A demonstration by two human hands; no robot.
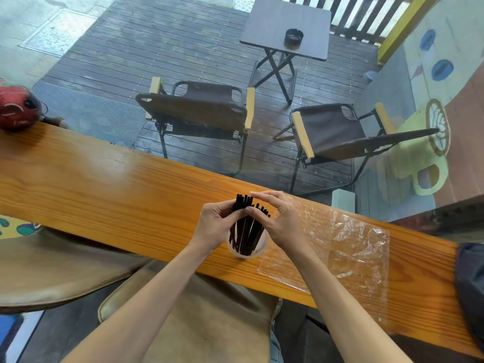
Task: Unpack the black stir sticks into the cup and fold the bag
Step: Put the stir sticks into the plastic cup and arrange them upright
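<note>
A bundle of black stir sticks (247, 227) stands upright in a clear plastic cup (246, 254) near the front edge of the wooden counter (104, 184). My left hand (214, 226) pinches the upper part of the sticks from the left. My right hand (280, 221) arches over their tops from the right, fingertips touching the stick ends. The clear plastic bag (345, 247) lies flat and crinkled on the counter just right of the cup, holding nothing that I can see.
A red helmet (18, 107) sits at the counter's far left end and a dark bag (471, 289) at its right end. Beyond the glass are two folding chairs (199, 108) and a small table (285, 27). Tan stool seats (188, 323) lie below.
</note>
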